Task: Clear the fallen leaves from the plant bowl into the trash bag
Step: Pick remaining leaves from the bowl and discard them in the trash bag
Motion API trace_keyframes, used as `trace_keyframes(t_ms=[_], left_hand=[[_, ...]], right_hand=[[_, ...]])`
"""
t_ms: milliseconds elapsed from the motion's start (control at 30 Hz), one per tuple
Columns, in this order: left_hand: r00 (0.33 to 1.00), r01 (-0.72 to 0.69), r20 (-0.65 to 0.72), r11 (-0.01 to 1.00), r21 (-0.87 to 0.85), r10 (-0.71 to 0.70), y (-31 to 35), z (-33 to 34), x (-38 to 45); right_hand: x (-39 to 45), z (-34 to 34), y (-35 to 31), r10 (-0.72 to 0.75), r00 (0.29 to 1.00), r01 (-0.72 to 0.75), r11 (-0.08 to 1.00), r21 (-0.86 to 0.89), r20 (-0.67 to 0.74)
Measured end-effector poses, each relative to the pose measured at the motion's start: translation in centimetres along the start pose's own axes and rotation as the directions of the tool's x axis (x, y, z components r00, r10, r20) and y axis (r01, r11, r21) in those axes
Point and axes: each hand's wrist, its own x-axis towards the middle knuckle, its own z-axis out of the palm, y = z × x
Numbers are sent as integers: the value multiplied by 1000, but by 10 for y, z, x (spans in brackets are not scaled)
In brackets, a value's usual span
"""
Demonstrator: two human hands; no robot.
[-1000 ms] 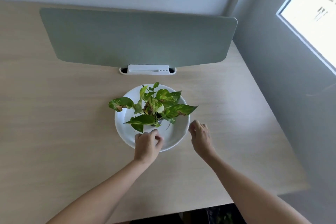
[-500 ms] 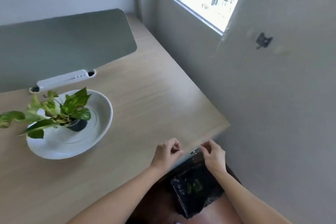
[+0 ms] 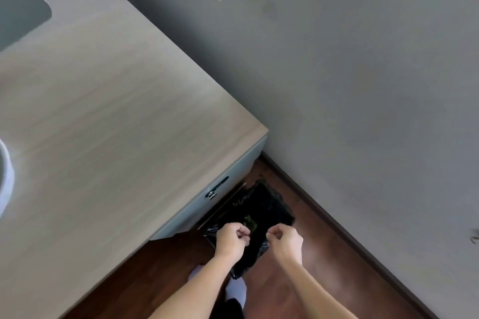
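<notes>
Nearest the camera, both forearms reach down past the tabletop (image 3: 108,116) edge toward the floor (image 3: 321,280). A white-socked foot (image 3: 237,290) shows below them.

Left hand (image 3: 231,239): curled narrow, fingertips pinched together. Whether a leaf sits in the pinch cannot be told; nothing green shows between the fingers.

Right hand (image 3: 286,241): likewise curled narrow, thumb against forefinger, contents not visible.

Both hands hover level with each other, a small gap between them, directly over the near part of the bag (image 3: 261,208). The bag is black, lies on the floor against the tabletop's grey side panel (image 3: 207,199), and its long axis runs away from the hands toward the wall (image 3: 363,85). Greenish scraps (image 3: 249,221) show inside it, just beyond the left fingertips.

Judgement: the drop is in hand. The bag mouth lies straight below and slightly ahead; neither hand is clearly nearer. Opening the fingers should suffice.

Far left, only a sliver of the white bowl (image 3: 6,171) rim shows on the tabletop; its remaining leaves cannot be assessed.
</notes>
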Motion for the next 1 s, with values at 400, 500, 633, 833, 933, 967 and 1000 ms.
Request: trace_keyframes(t_ms=[400,500,633,833,933,967,1000], left_hand=[[987,98,136,993,-67,-89,9,-12,-8],[997,72,25,979,-190,-69,32,-32,-30],[988,33,-129,929,-369,-86,58,-81,-59],[916,-71,-349,777,-625,-197,24,-167,-108],[815,-174,-477,647,-742,-328,-20,-211,-120],[785,-197,-482,580,-790,-389,-41,-230,-126],[770,-225,-461,487,-844,-442,-62,-249,-131]], right_hand=[[10,2,-2,51,999,-51,999,-2,6],[-6,-13,-33,-15,1000,15,1000,-1,-8],[-24,-26,-94,-174,985,173,982,-74,3],[-66,3,-210,-481,876,480,856,-193,48],[-91,45,-255,-570,810,586,794,-161,138],[-105,63,-270,-593,784,618,773,-144,183],[-119,83,-283,-615,757,647,752,-125,221]])
